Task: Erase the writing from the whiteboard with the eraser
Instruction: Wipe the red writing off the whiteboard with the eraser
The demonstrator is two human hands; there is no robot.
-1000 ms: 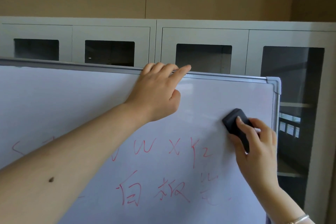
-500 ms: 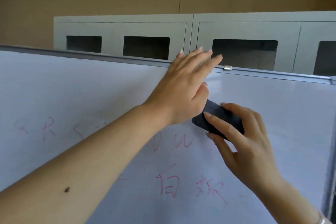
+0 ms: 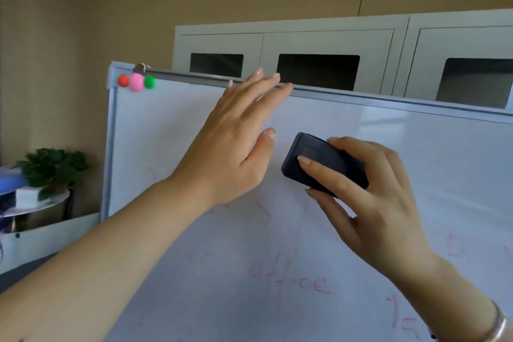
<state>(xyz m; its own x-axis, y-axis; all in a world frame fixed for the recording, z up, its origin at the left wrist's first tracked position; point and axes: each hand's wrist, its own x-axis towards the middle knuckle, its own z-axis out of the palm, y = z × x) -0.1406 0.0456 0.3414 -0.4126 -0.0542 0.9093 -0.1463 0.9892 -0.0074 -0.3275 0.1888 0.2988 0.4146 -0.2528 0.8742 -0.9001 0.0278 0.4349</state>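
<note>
- While my right hand (image 3: 383, 203) grips the eraser (image 3: 319, 164) against the whiteboard (image 3: 416, 147), ask away.
- Where on the board is it?
- Upper middle, below the top frame (image 3: 361, 94), just right of my left hand (image 3: 236, 147) and above the faint red writing (image 3: 291, 280), which reads something like "office".
- How are you holding it?
- Thumb under the lower long edge, 1 finger laid across the back, at least 1 more hooked over the upper edge. I'd judge that the right place: the 2 long sides, so the pad sits flat.
- Heavy?
- I'd guess not. It looks like a light, hard plastic shell; the wiping pad underneath is hidden from me. The board is glossy, so it should slide easily, and may skate if I press unevenly.
- And the left hand?
- Holding nothing, fingers straight and spread, tips up by the frame. Whether they touch it, I cannot tell.
- Much left?
- Red marks lower down and to the right, all pale.
</note>
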